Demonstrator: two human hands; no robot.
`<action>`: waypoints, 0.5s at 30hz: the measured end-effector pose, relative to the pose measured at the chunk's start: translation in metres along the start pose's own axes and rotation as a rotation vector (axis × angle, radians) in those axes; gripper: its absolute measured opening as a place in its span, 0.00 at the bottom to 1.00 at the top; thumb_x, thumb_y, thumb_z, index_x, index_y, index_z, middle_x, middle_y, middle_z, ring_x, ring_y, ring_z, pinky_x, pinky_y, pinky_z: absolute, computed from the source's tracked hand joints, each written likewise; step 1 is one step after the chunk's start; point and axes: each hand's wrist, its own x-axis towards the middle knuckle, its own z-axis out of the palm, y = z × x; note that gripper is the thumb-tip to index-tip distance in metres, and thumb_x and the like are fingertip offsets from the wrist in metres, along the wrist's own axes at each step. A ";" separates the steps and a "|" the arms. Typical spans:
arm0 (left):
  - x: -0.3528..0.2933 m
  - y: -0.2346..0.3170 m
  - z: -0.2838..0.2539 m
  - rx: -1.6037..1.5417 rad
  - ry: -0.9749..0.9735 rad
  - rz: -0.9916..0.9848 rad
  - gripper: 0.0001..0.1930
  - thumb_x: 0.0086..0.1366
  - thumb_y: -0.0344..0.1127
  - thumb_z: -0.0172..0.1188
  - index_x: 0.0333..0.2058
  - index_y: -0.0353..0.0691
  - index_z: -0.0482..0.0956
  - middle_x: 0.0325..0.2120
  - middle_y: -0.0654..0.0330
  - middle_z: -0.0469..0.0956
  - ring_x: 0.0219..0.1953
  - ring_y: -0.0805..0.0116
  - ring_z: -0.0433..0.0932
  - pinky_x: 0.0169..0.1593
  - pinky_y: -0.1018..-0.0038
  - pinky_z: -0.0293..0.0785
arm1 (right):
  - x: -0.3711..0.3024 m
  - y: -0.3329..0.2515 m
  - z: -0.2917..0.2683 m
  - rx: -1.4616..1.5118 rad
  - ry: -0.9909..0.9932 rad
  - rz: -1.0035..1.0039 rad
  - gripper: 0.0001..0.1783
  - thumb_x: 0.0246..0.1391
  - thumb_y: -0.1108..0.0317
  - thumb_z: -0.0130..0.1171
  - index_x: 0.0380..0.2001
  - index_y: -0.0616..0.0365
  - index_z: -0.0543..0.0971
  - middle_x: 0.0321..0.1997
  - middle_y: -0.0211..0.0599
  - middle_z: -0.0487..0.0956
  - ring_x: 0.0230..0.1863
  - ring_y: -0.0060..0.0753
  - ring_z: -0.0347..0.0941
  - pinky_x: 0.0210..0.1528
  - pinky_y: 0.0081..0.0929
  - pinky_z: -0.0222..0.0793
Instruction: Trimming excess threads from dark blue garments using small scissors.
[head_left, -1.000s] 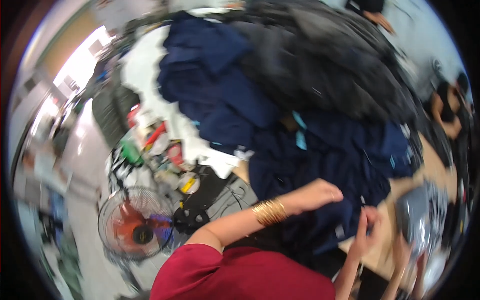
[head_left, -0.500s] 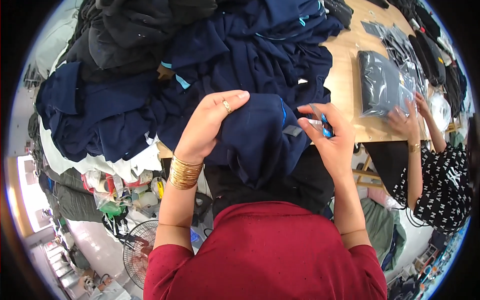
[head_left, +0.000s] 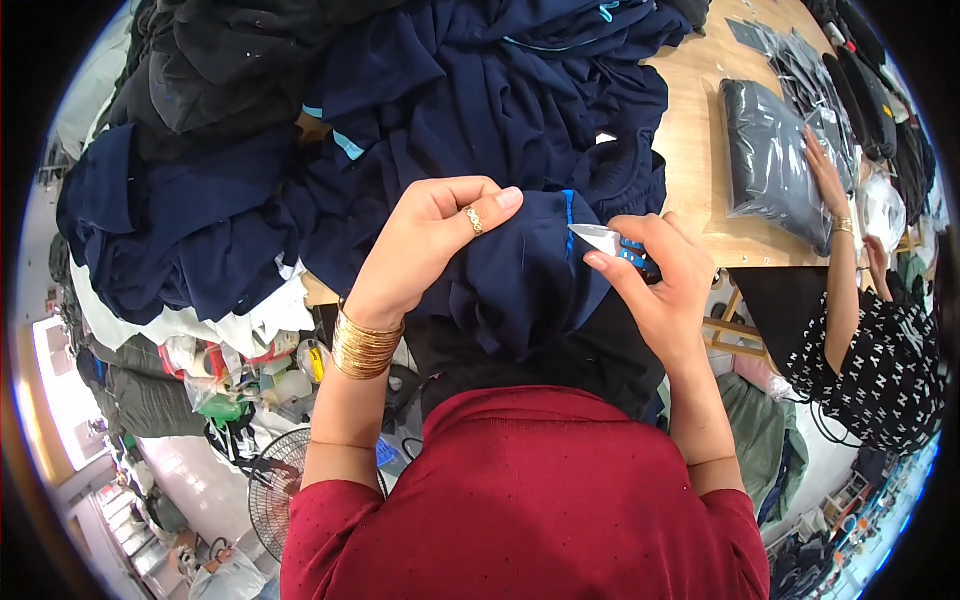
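A navy garment [head_left: 515, 285] hangs bunched in front of me, over my lap. My left hand [head_left: 425, 235] is closed on its upper edge, thumb on top of the cloth. In my right hand [head_left: 660, 280] is a pair of thread snips [head_left: 597, 238] with pale metal blades and blue handles. Their tip points left and meets, or nearly meets, a bright blue strip [head_left: 570, 220] along the garment's seam. Whether the blades touch a thread is too small to tell.
More navy garments [head_left: 470, 110] with light blue trim cover the wooden table [head_left: 690, 150]. Black clothing [head_left: 230, 70] is heaped at the far left. To the right, a co-worker's hand [head_left: 825, 175] rests on a bagged dark garment [head_left: 765, 150]. A fan [head_left: 275, 490] stands low at left.
The snips have swung so their blades point at the blue strip. More of that strip shows, and a small grey tag has gone from view. The co-worker's hand has moved up the bag.
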 end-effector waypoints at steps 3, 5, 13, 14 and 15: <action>-0.003 0.003 0.004 -0.046 0.006 -0.006 0.11 0.64 0.34 0.54 0.23 0.36 0.74 0.21 0.75 0.69 0.26 0.89 0.63 0.32 0.88 0.60 | 0.000 0.002 0.009 0.017 0.020 -0.031 0.15 0.35 0.64 0.70 0.26 0.58 0.78 0.23 0.30 0.75 0.21 0.29 0.64 0.23 0.24 0.59; -0.003 0.000 0.003 -0.043 -0.001 0.013 0.11 0.64 0.34 0.54 0.23 0.36 0.74 0.22 0.75 0.69 0.26 0.89 0.63 0.32 0.88 0.60 | 0.000 0.000 0.011 0.003 0.014 -0.040 0.15 0.35 0.64 0.70 0.26 0.58 0.78 0.23 0.29 0.75 0.21 0.29 0.64 0.23 0.24 0.59; -0.003 0.002 0.007 -0.012 0.007 0.089 0.15 0.63 0.38 0.56 0.23 0.32 0.75 0.18 0.75 0.65 0.24 0.88 0.58 0.28 0.86 0.55 | 0.001 -0.003 0.015 -0.073 0.015 -0.098 0.14 0.33 0.63 0.70 0.25 0.54 0.77 0.21 0.26 0.74 0.19 0.28 0.62 0.22 0.24 0.57; -0.003 0.002 0.007 -0.006 0.004 0.085 0.14 0.63 0.37 0.56 0.23 0.32 0.75 0.18 0.75 0.66 0.24 0.88 0.59 0.28 0.86 0.55 | 0.001 -0.003 0.016 -0.081 0.020 -0.104 0.15 0.33 0.63 0.70 0.25 0.54 0.77 0.21 0.26 0.73 0.19 0.28 0.61 0.22 0.24 0.57; -0.003 0.003 0.007 0.000 0.002 0.082 0.14 0.63 0.37 0.56 0.23 0.32 0.75 0.18 0.74 0.66 0.25 0.88 0.59 0.28 0.86 0.56 | 0.001 -0.004 0.016 -0.089 0.026 -0.109 0.15 0.33 0.62 0.70 0.25 0.54 0.77 0.20 0.25 0.73 0.19 0.28 0.61 0.22 0.24 0.56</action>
